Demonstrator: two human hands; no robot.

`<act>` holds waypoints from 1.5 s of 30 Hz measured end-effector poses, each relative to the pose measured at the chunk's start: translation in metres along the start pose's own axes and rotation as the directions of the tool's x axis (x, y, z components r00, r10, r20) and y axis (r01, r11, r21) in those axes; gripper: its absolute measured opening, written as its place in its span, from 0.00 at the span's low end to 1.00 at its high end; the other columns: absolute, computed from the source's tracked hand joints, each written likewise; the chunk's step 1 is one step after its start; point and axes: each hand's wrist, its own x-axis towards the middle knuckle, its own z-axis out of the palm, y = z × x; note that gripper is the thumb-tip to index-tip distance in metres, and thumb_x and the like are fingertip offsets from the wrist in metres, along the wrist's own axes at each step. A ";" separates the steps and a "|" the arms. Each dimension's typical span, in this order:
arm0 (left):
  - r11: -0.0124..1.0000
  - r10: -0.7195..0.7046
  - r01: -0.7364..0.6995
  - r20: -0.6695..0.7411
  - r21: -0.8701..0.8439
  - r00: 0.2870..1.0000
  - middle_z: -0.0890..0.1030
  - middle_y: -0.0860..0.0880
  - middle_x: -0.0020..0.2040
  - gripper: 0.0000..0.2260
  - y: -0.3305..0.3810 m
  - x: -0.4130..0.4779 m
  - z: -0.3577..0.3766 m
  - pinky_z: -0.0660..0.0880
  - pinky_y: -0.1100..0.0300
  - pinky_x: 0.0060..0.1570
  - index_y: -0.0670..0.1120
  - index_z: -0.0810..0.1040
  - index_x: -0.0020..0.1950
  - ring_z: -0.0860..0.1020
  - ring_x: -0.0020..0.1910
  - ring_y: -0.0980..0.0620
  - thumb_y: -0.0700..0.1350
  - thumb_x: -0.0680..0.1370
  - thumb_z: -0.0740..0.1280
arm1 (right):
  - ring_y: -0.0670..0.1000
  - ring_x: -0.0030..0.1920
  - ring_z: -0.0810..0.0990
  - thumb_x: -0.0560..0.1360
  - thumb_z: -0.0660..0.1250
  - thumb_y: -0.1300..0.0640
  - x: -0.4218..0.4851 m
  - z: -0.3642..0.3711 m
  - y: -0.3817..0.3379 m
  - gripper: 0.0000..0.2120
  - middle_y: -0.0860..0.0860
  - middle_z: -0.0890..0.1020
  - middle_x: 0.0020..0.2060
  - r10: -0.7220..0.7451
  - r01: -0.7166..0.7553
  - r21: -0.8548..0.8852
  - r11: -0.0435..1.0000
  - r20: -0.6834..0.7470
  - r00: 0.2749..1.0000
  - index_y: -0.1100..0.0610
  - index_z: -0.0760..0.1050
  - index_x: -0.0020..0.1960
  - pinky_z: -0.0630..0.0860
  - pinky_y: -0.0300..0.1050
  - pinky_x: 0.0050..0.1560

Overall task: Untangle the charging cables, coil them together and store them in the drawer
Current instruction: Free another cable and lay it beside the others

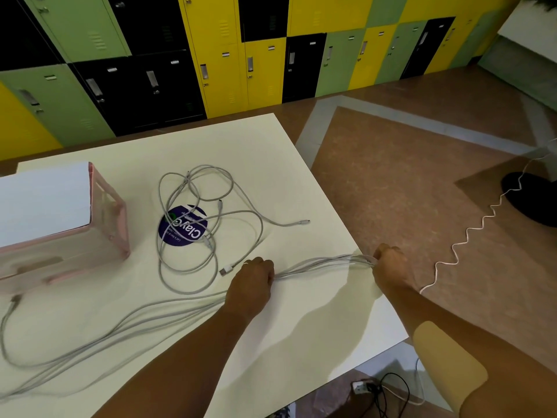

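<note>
A bundle of grey charging cables (319, 265) runs straight between my two hands near the table's right edge. My left hand (254, 282) grips the bundle at mid-table, and my right hand (390, 265) grips its end at the table edge. Behind my left hand the strands trail (120, 330) to the lower left in long loops. A separate tangle of grey cables (205, 230) lies loose in the middle of the cream table (256, 152), over a round blue sticker (184, 226). A pink translucent drawer unit (60, 233) with a white top stands at the left.
Green, yellow and black lockers (211, 55) line the far wall. On the brown floor to the right lie a wavy white cord (470, 236) and a black round base (530, 200). A power strip with black wires (370, 390) sits below the table's near edge.
</note>
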 end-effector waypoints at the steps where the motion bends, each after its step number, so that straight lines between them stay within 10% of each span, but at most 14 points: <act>1: 1.000 0.011 -0.011 0.003 0.023 1.000 0.76 0.50 0.41 0.06 -0.001 -0.001 0.000 0.75 0.55 0.37 0.47 0.77 0.44 0.74 0.41 0.50 0.38 0.77 0.63 | 0.59 0.44 0.75 0.71 0.61 0.71 0.000 0.001 -0.001 0.12 0.60 0.79 0.47 0.008 -0.009 0.017 1.000 0.015 1.000 0.61 0.78 0.50 0.74 0.47 0.46; 10: 0.988 0.064 -0.069 0.044 0.137 0.997 0.76 0.49 0.46 0.07 -0.007 -0.006 -0.001 0.75 0.56 0.37 0.47 0.79 0.49 0.75 0.45 0.49 0.39 0.79 0.63 | 0.58 0.41 0.75 0.73 0.60 0.69 -0.003 0.011 0.001 0.11 0.57 0.79 0.41 0.044 -0.050 0.072 0.996 0.072 0.996 0.61 0.79 0.50 0.74 0.46 0.44; 17: 0.989 0.028 -0.040 0.081 0.146 0.996 0.76 0.49 0.47 0.08 -0.006 -0.004 -0.002 0.74 0.58 0.39 0.47 0.75 0.53 0.77 0.47 0.49 0.37 0.78 0.62 | 0.64 0.53 0.79 0.79 0.59 0.68 -0.003 0.014 0.007 0.17 0.64 0.80 0.55 -0.078 0.069 0.095 0.993 0.089 0.993 0.62 0.77 0.65 0.75 0.50 0.56; 24: 0.970 0.038 -0.069 0.135 0.234 0.990 0.74 0.47 0.51 0.07 0.007 0.001 -0.010 0.76 0.55 0.43 0.46 0.73 0.55 0.76 0.51 0.47 0.45 0.78 0.61 | 0.60 0.50 0.79 0.79 0.57 0.65 -0.002 0.014 0.004 0.13 0.59 0.82 0.50 -0.073 0.056 0.113 0.992 0.151 0.986 0.59 0.80 0.56 0.75 0.47 0.51; 38: 0.925 0.305 -0.351 0.266 0.145 0.914 0.72 0.45 0.67 0.22 0.104 0.067 0.029 0.71 0.47 0.59 0.46 0.63 0.75 0.72 0.64 0.42 0.52 0.82 0.58 | 0.56 0.59 0.71 0.73 0.59 0.66 -0.011 0.001 0.017 0.15 0.51 0.82 0.52 -0.368 0.355 -0.257 0.899 -0.001 0.930 0.54 0.78 0.54 0.67 0.51 0.57; 45: 0.914 0.279 -0.340 0.267 0.222 0.923 0.76 0.46 0.57 0.12 0.103 0.065 0.047 0.72 0.50 0.50 0.47 0.70 0.64 0.75 0.55 0.43 0.49 0.85 0.53 | 0.60 0.53 0.77 0.78 0.55 0.64 -0.003 -0.007 0.034 0.13 0.56 0.76 0.54 -0.323 0.321 0.037 0.946 0.122 0.938 0.57 0.75 0.58 0.73 0.51 0.52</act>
